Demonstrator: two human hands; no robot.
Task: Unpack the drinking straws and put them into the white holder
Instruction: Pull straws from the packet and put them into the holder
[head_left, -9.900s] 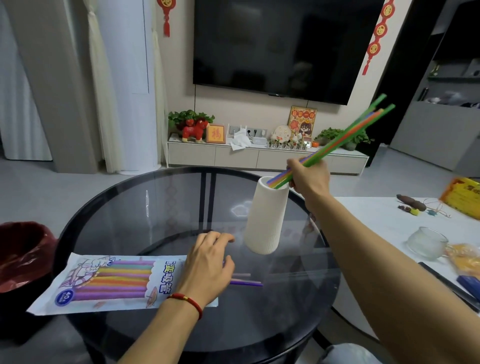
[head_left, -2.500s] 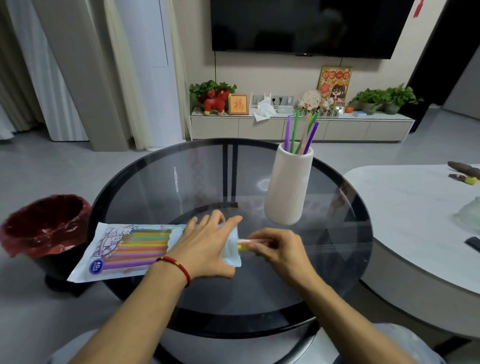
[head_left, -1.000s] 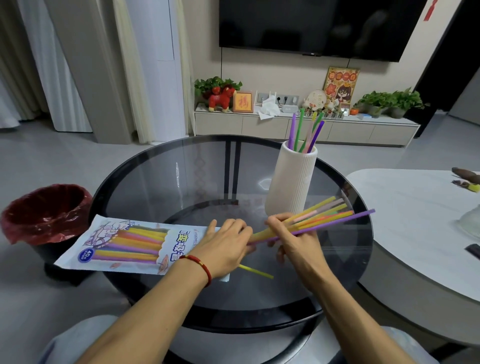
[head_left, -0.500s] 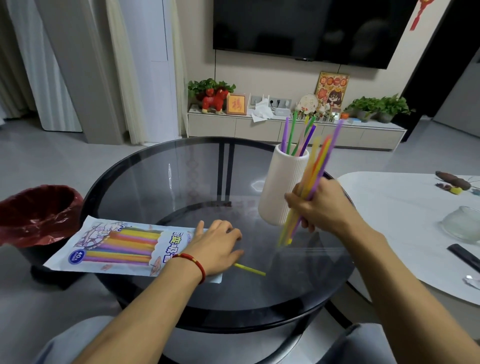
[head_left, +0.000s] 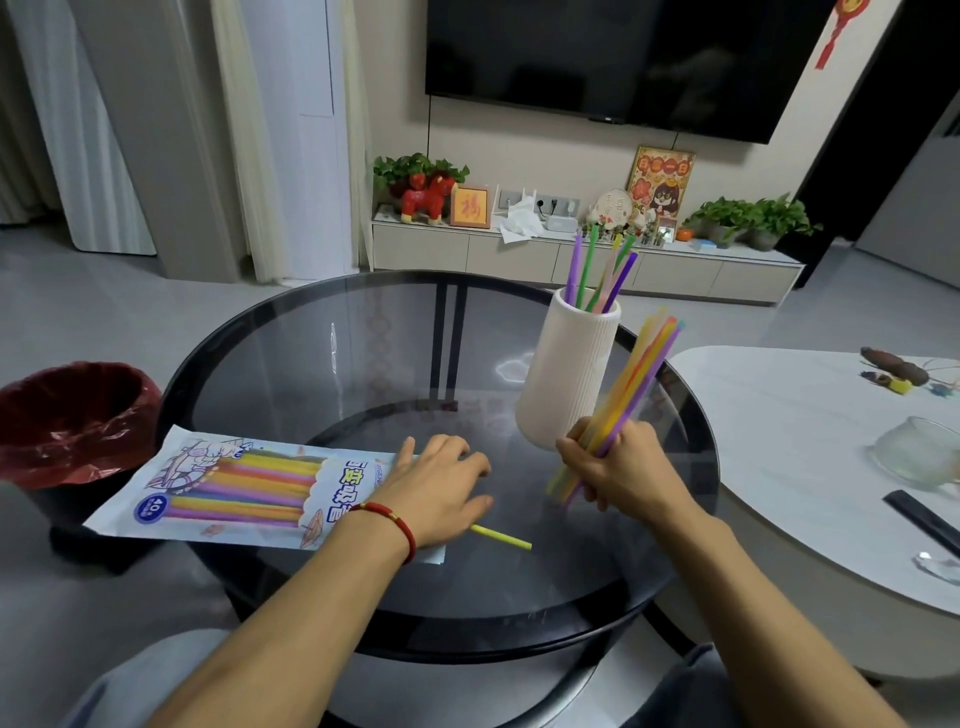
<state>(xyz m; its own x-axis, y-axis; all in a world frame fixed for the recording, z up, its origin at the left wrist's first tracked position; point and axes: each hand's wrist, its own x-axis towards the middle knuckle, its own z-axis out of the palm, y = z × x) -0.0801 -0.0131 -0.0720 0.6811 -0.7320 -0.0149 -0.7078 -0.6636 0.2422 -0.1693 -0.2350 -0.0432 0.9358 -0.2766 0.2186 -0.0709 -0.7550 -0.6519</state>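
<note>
A ribbed white holder (head_left: 569, 374) stands on the round glass table (head_left: 291, 374), with several coloured straws (head_left: 597, 270) sticking out of its top. Just right of the holder's base, my right hand (head_left: 615, 470) is closed around a bundle of straws (head_left: 636, 376) that slants up to the right, its lower ends near the glass. My left hand (head_left: 436, 491) lies flat with spread fingers on the open end of the straw packet (head_left: 234, 488), which still holds straws. A single yellow straw (head_left: 501, 537) lies loose on the glass beside that hand.
A bin with a red liner (head_left: 67, 421) stands on the floor at the left. A white table (head_left: 810, 441) at the right carries a glass bowl (head_left: 917, 457), a dark flat object (head_left: 922, 519) and small items. A TV console sits behind.
My right hand pulled a bundle of straws out of the packet, swung it upright, and now holds it lower and nearer me beside the holder. My left hand stays on the packet.
</note>
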